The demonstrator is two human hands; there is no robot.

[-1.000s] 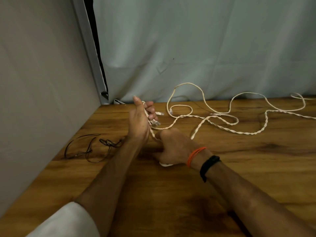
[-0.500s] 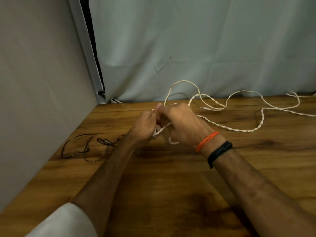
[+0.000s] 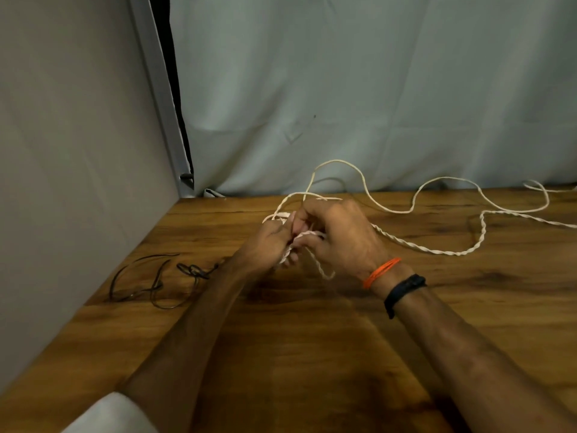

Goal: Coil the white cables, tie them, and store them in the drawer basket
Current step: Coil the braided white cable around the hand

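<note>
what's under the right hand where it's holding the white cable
A short loop of the white cable hangs below the right hand above the wooden table. The palm hides how the cable runs inside the grip.

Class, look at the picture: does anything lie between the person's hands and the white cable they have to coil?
No. The left hand and right hand both grip the white cable directly. The black cord lies apart, to the left.

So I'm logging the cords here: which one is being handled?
The white cable, gripped by both the left hand and right hand; the black cord lies untouched.
</note>
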